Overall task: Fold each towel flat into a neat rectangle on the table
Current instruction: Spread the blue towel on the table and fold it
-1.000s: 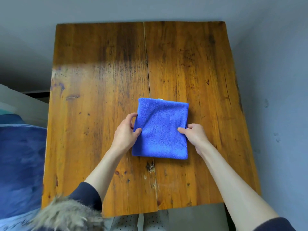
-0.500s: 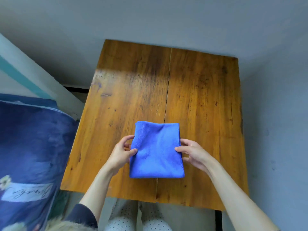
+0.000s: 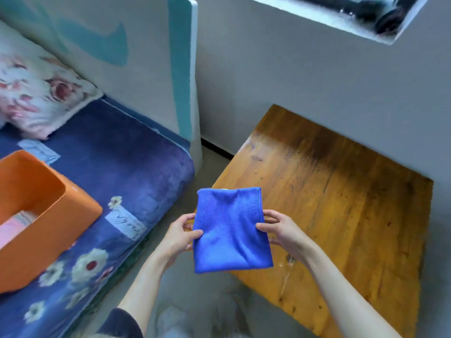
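Lifted off the table [image 3: 353, 215] now, towel [image 3: 230, 230] folded, left hand [image 3: 177, 236] and right hand [image 3: 283, 230] pinching its sides.

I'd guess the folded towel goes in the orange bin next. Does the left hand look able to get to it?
Probably yes: nothing stands between the left hand and the orange bin on the bed, but it is busy pinching the blue towel alongside the right hand.

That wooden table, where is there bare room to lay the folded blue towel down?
The wooden table shows bare wood from the right hand out to its far and right edges. The crowded spot is its near-left corner, where both hands, the left hand too, hold the blue towel. On the bed, the orange bin takes up the left side.
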`<state>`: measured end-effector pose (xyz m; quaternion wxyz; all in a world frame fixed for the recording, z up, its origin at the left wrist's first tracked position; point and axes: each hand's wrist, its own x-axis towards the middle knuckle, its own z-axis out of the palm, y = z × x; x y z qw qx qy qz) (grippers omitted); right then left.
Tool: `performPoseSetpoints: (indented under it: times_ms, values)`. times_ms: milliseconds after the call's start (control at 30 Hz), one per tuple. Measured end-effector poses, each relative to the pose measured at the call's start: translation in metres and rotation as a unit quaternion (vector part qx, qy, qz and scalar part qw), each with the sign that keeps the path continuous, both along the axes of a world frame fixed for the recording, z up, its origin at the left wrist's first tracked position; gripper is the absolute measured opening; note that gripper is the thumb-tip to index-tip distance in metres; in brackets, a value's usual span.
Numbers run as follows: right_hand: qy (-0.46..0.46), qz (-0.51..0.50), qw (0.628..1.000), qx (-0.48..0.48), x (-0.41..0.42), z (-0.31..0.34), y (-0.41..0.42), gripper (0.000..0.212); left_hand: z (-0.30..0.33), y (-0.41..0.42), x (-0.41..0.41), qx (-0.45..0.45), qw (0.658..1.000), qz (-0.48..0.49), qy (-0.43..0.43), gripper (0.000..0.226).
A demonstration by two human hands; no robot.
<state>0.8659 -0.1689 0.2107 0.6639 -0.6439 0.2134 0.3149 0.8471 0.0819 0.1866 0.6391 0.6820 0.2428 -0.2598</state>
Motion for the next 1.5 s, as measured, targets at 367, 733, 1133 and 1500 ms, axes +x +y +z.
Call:
performPoseSetpoints:
  times_ms: [367,733,1133,1500]
  values:
    - [-0.017,0.171,0.985,0.004,-0.007,0.012,0.249,0.027,0.022,0.229,-0.09,-0.018,0.984,0.179,-0.011,0.04]
    - [-0.039,0.332,0.942,-0.02,0.037,0.024,0.446,0.025,0.028,0.38,-0.115,-0.007,0.944,0.33,-0.028,0.038]
    - [-0.072,0.432,0.892,-0.113,0.16,-0.033,0.638,0.022,-0.023,0.51,-0.012,0.023,0.893,0.447,0.04,0.035]
    - [-0.067,0.521,0.8,-0.29,0.197,-0.181,0.692,0.027,-0.169,0.535,0.044,0.003,0.889,0.435,0.144,0.043]
